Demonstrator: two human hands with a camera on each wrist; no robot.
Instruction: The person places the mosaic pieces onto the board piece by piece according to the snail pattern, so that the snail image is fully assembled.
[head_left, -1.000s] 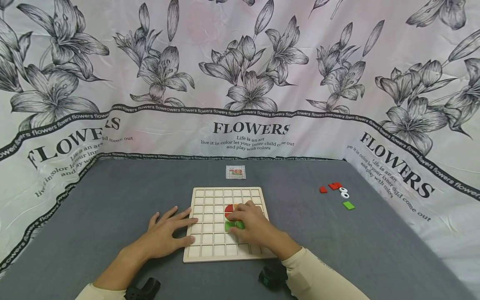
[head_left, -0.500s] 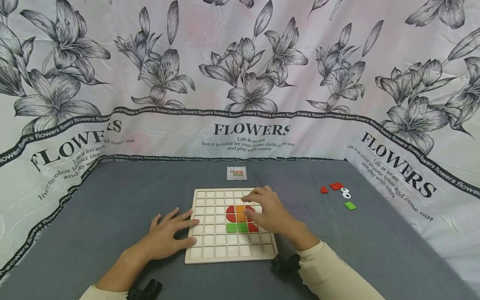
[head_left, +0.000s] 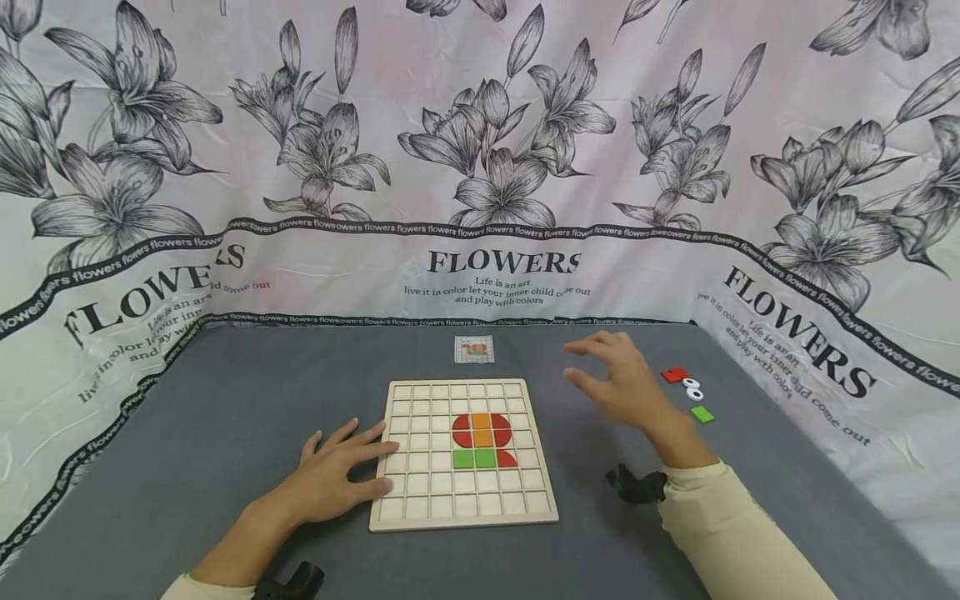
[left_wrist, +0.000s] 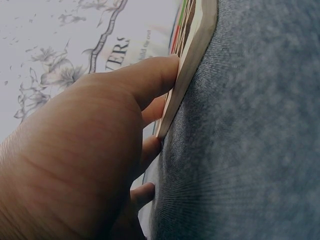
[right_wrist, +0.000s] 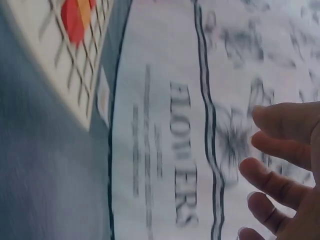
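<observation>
A wooden grid board [head_left: 420,504] lies on the table with coloured tiles set in its cells. Red curved tiles [head_left: 461,431] flank orange square tiles [head_left: 482,430]; below them are green square tiles [head_left: 463,459] and a red quarter-round tile [head_left: 506,458]. My left hand [head_left: 333,467] rests at the board's left edge, thumb and a finger on the rim, as the left wrist view also shows with the thumb [left_wrist: 155,75]. My right hand [head_left: 626,383] is above the table right of the board, fingers spread and holding nothing.
Beyond the board lies a small picture card [head_left: 474,349] with a coloured figure on a grid. At the right are loose red tiles [head_left: 673,376], white rings [head_left: 693,389] and a green tile [head_left: 702,414]. A flower-printed curtain [head_left: 495,275] surrounds the table.
My right hand has lifted off the tiles on the board and moved right, toward the loose pieces, uncovering the tiles. The left hand has stayed at the board's edge.
</observation>
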